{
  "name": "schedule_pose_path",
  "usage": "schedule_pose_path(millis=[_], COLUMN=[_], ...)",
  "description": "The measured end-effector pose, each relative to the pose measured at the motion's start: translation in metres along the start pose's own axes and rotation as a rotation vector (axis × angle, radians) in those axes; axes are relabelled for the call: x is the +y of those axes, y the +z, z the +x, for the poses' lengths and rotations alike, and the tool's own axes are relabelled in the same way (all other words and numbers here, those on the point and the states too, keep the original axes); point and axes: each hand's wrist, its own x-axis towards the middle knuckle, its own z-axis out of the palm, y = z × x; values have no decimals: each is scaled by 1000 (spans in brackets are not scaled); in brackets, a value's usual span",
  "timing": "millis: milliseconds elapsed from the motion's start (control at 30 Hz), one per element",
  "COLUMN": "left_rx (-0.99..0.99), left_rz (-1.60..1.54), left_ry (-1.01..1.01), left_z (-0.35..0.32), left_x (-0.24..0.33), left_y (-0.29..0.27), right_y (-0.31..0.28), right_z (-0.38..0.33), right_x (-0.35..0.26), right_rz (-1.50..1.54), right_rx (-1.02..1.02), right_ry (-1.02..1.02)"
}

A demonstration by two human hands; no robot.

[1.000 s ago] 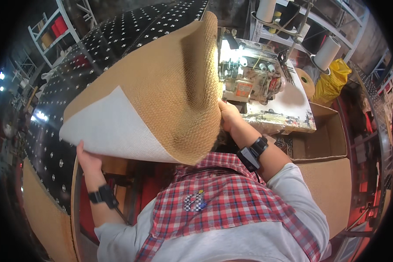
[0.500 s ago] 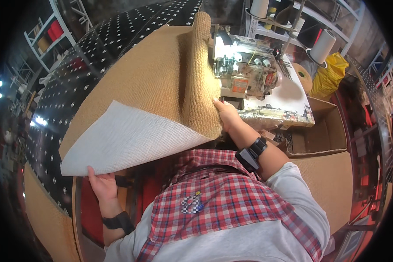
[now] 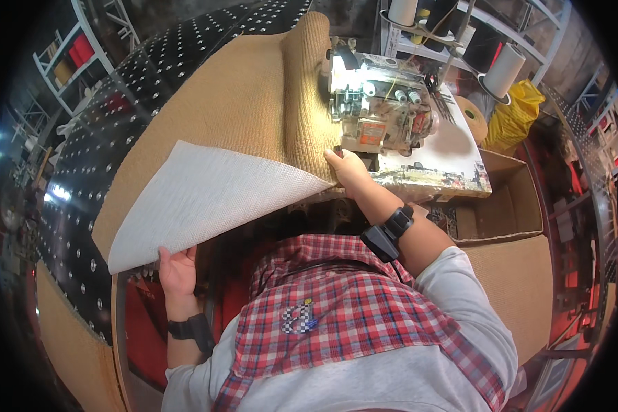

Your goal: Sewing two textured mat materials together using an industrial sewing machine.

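Observation:
A large tan woven mat [image 3: 206, 89] lies across the black table, with its near corner folded over so that its white backing [image 3: 192, 199] shows. At the folded part's lower edge, my left hand [image 3: 178, 270] grips the mat, its fingers partly hidden beneath. My right hand [image 3: 350, 170] pinches the mat's right edge, close to the front of an overlock sewing machine [image 3: 384, 103]. A raised roll of the mat runs along the machine's left side, under its bright lamp, and hides the stitching spot.
The black table [image 3: 82, 172] is dotted with metal balls. White thread cones [image 3: 505, 70] stand behind the machine's white worktop [image 3: 453, 147]. At the right are an open cardboard box [image 3: 508, 199] and a yellow bag [image 3: 518, 117]. Shelving [image 3: 72, 62] stands at the far left.
The mat has slid away from me along the machine. My left hand has moved forward and a little right with its edge; my right hand has shifted slightly forward and left.

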Motion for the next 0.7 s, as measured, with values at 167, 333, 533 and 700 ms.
schedule_pose_path(millis=[167, 333, 533, 700], left_rx=[-48, -80, -147, -324], left_rz=[21, 57, 128, 207], left_ry=[-41, -94, -139, -273], left_z=[9, 11, 8, 2], left_x=[-12, -18, -23, -21], left_y=[-4, 6, 18, 22], right_y=[1, 4, 4, -4], right_z=[-2, -15, -30, -38], right_x=[-10, -27, -39, -28], right_rz=[-237, -193, -163, -162], right_rx=[29, -19, -121, -199], right_ry=[-15, 80, 272, 235])
